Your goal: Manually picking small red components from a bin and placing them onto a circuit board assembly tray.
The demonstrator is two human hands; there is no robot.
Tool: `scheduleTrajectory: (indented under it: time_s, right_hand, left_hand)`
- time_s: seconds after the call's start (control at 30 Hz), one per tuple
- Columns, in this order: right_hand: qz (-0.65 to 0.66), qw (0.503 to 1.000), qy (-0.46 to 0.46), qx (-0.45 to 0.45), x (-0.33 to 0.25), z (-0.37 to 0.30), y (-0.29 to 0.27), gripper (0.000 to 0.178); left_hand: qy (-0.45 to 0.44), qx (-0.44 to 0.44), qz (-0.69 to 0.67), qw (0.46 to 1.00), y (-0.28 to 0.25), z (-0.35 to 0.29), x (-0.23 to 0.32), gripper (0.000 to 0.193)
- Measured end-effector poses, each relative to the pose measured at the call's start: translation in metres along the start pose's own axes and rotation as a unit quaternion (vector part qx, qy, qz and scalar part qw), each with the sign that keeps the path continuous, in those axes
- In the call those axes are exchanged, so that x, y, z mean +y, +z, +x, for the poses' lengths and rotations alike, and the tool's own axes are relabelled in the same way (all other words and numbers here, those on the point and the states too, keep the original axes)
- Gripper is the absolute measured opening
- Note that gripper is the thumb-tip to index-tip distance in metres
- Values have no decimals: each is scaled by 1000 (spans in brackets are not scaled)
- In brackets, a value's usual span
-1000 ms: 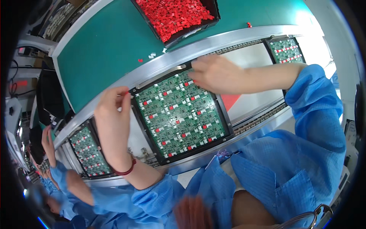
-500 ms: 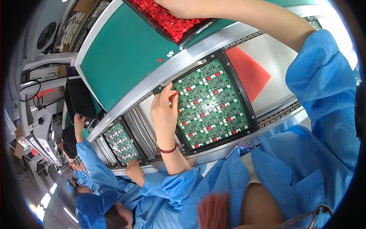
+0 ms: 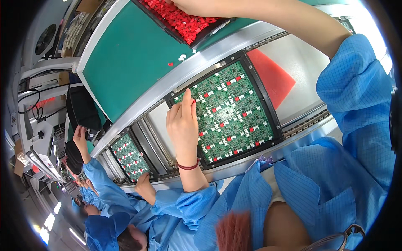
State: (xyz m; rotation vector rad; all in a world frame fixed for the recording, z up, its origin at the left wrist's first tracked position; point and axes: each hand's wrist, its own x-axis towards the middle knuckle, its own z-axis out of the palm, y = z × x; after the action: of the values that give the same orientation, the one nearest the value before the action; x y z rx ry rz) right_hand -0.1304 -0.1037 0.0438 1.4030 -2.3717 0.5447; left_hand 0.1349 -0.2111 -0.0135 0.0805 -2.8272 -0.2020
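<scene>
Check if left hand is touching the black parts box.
Apart. The head view shows green tabletop and metal rail between the left hand and the black parts box.

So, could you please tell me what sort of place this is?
Probably an electronics assembly line: a circuit board sits on a conveyor, with a bin of red parts nearby.

Red parts [image 3: 245,114], apparently connectors, dot the green board [image 3: 228,109].

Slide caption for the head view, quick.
Left hand holds a red connector at a circuit board; right hand at the black connector bin.
</scene>
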Motion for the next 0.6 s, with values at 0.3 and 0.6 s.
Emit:
scheduleTrajectory:
  time_s: [0.3, 0.6]
  right_hand:
    - [-11, 998, -42, 53, 20, -13, -11, 12]
    - [76, 996, 38, 41, 3, -23, -55, 12]
  left_hand:
    - [20, 14, -3, 1000, 12, 6, 3, 32]
    - [34, 6, -43, 998, 13, 11, 5, 30]
